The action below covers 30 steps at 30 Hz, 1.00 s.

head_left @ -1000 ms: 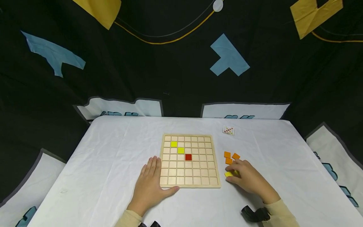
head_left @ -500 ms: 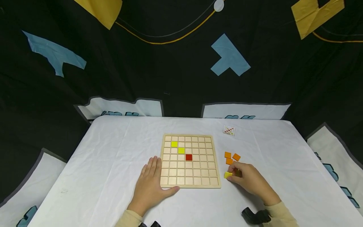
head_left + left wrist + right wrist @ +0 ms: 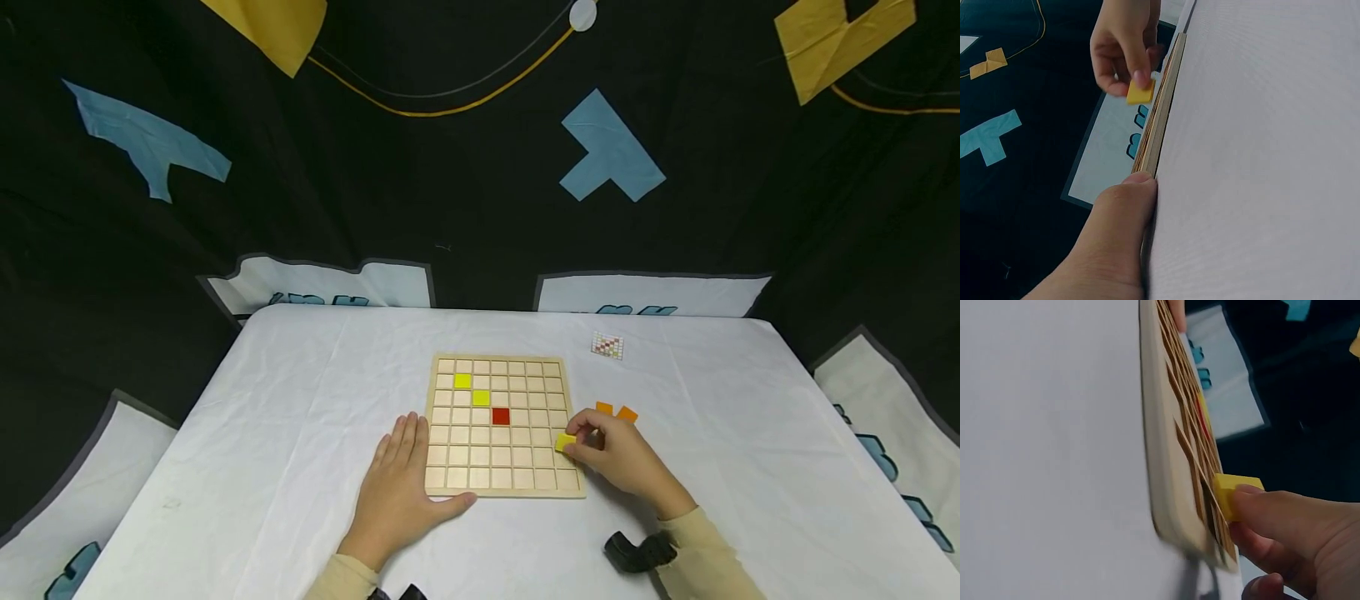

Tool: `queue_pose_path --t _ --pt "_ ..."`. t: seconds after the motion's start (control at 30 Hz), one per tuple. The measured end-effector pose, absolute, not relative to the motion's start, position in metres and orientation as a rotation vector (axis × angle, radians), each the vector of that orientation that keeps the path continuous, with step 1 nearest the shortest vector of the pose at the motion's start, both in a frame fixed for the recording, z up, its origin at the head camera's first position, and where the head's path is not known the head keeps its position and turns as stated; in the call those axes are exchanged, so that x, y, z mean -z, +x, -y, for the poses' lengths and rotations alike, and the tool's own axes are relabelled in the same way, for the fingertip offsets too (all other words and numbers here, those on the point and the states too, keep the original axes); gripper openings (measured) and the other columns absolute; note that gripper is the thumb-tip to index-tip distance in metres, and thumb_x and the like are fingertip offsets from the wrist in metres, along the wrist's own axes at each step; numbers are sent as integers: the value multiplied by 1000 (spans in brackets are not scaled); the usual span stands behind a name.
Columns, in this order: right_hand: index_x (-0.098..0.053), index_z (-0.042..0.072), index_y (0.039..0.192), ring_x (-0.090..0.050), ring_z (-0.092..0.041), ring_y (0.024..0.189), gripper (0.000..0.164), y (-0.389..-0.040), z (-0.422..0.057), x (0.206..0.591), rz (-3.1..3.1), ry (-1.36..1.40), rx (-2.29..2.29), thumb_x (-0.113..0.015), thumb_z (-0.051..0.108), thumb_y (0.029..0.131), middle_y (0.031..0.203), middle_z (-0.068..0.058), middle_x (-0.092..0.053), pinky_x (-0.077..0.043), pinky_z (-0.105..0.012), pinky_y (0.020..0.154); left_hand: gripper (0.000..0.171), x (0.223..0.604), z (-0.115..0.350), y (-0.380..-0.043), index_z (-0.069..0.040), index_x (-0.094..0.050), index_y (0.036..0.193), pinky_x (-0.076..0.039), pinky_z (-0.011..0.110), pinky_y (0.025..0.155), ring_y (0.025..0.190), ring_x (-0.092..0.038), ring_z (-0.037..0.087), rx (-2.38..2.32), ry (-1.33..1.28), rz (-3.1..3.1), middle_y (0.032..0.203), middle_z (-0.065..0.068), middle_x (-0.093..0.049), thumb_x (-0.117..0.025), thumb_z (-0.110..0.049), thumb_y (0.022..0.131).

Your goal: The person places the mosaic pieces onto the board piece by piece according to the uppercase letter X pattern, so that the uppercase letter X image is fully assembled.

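A square wooden grid board (image 3: pixel 509 492) lies on the white table. Set in its squares are two yellow tiles, the upper tile (image 3: pixel 462 381) and the lower tile (image 3: pixel 481 397), and a red tile (image 3: pixel 501 416). My left hand (image 3: pixel 395 492) rests flat along the board's left edge, with straight fingers and the thumb (image 3: pixel 1125 203) at the near edge. Between thumb and fingers, my right hand (image 3: pixel 618 450) pinches a yellow tile (image 3: pixel 565 442) over the board's right edge. In the right wrist view that yellow tile (image 3: pixel 1229 494) appears above the grid.
Orange tiles (image 3: pixel 627 414) lie right of the board, partly hidden behind my right hand. A small card with a coloured grid pattern (image 3: pixel 607 346) lies farther back. A black curtain (image 3: pixel 480 208) hangs behind the white tablecloth (image 3: pixel 247 450).
From beside the orange tiles, my right hand has picked up the yellow tile and carried it left to the board's right edge. My left hand has stayed in place.
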State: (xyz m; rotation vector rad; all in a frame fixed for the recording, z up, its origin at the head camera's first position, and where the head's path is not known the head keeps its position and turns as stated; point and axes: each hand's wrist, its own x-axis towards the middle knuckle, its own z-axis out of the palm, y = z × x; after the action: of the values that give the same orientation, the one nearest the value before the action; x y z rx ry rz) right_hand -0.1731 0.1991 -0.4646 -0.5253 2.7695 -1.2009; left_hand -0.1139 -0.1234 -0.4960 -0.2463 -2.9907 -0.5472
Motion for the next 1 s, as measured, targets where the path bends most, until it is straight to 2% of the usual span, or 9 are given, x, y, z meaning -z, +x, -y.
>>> queue_pose_path --t 0.17,0.33,0.53,1.0 --pt "-65 24 93 -50 -7 63 15 -177 -177 469 -2770 -578 1256 -78 19 86 78 11 -59 -43 -20 57 128 496 123 -114 4 -22 155 -19 50 124 154 -17 34 545 -249 2986 164 19 -20 -59 -85 71" --pt "-66 24 94 -55 -7 70 15 -181 -160 473 -2779 -618 1296 -78 18 86 79 12 -60 -48 -20 65 127 495 122 -114 4 -22 155 -19 51 124 154 -17 34 541 -247 2982 164 19 -20 -60 -85 71" --pt "-67 24 95 -54 -6 71 15 -185 -147 476 -2812 -619 1232 -78 19 86 78 14 -59 -48 -20 67 127 494 122 -114 4 -22 155 -19 50 125 154 -17 34 533 -246 2987 164 19 -20 -59 -85 72" --pt "-71 26 101 -52 -6 77 15 -182 -141 476 -2887 -583 1064 -77 26 87 93 15 -61 -46 -22 71 127 495 123 -114 4 -22 155 -19 50 124 154 -17 34 532 -245 2981 164 19 -20 -60 -84 72"
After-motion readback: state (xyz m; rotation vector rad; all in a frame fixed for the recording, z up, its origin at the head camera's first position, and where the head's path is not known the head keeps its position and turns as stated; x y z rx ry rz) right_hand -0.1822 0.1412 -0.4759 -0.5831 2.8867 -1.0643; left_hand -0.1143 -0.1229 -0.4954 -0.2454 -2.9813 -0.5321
